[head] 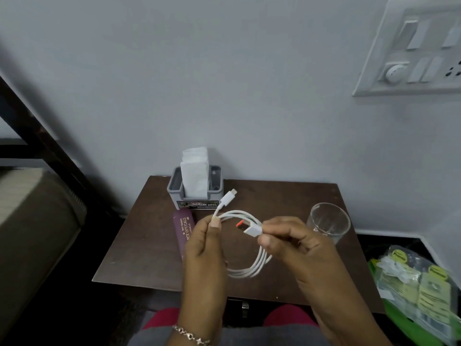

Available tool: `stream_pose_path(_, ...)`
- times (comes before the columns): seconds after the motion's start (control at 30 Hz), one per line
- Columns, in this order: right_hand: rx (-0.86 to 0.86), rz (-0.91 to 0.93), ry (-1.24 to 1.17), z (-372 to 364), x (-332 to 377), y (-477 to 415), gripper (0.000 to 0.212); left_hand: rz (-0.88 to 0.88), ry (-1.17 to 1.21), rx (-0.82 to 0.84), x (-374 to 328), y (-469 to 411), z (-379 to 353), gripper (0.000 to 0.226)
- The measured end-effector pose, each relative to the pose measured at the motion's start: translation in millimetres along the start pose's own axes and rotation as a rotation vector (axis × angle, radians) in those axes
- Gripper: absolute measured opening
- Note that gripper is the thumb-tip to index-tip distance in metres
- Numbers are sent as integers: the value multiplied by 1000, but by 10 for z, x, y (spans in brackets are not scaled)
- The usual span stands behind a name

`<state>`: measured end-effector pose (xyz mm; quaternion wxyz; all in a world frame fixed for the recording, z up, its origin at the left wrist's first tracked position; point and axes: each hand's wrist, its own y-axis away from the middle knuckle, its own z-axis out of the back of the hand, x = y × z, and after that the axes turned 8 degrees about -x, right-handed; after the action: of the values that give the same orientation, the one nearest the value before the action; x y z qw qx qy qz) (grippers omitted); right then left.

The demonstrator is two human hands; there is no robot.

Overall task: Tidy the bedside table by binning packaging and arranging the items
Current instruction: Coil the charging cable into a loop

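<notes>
A coiled white charging cable [245, 269] hangs above the dark wooden bedside table [149, 236], held by both hands. My left hand [203, 248] pinches the coil near the thin plug end, which sticks up toward the holder. My right hand [291, 243] grips the wide plug with the orange tip. A maroon spectacle case [182, 229] lies on the table left of my hands. Behind it stands a grey holder [174, 188] with white tissues. A clear drinking glass [328, 221] stands at the right.
A green bin lined with clear packaging [419, 288] sits on the floor at the right. A bed with a dark frame [37, 208] is on the left. A switchboard [411, 48] is on the wall, upper right. My knees show below the table.
</notes>
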<state>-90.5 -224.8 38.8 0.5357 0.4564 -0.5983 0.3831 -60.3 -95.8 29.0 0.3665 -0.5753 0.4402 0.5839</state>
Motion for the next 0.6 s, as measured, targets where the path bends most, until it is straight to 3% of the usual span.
stream_pose_path(0.23,6,-131,122,87,48,-87,10,-84,-34,120,-61,106,13,27)
stream_pose_path(0.33,-3,-181,161,87,54,-109,22,-71,10,212,-54,96,26,27)
stream_pose_path(0.4,-68,-182,182,72,42,-119,29,-34,34,222,-33,69,25,27)
stream_pose_path(0.6,-358,18,163,-133,-47,-42,12,218,279,196,-73,85,-108,27)
